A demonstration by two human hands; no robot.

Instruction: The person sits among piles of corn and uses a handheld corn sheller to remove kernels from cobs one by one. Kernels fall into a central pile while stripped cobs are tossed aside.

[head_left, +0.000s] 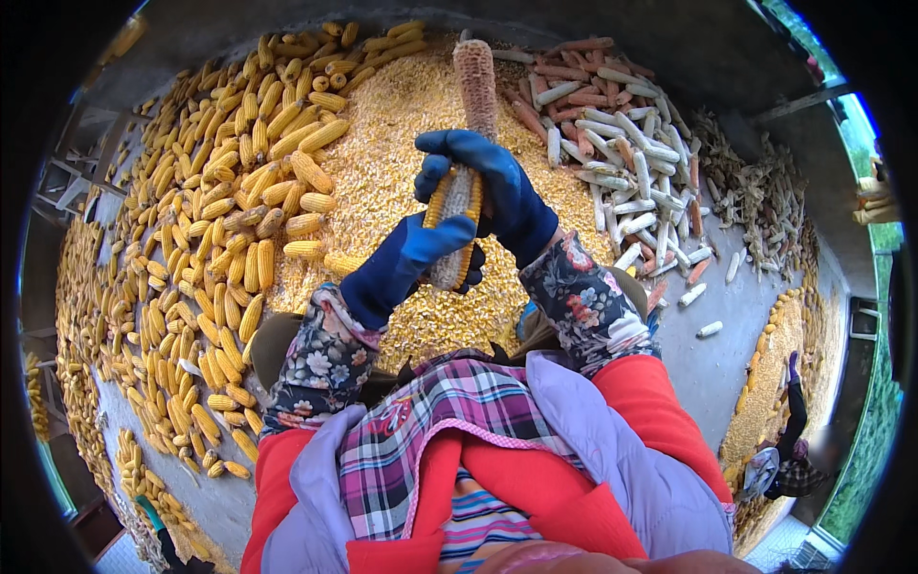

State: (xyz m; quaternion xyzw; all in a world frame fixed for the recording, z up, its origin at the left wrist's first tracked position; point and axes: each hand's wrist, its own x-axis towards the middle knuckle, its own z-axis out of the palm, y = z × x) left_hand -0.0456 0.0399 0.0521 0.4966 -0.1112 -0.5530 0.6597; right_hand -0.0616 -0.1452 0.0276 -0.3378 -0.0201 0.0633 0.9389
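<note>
Both of my hands wear blue work gloves with dark, coated parts. My left hand is closed round the lower part of an ear of corn, its thumb lying across the front. A strip of pale, bare cob runs down the ear between rows of yellow kernels. My right hand is closed at the ear's upper end. Out of its top juts a reddish bare corncob, whose lower end is hidden by the glove. Beneath both hands spreads a heap of loose yellow kernels.
A big pile of unshelled ears lies to the left. Bare white and red cobs are heaped at the right, with dry husks beyond. Another person works by more corn at the far right. Grey floor shows between.
</note>
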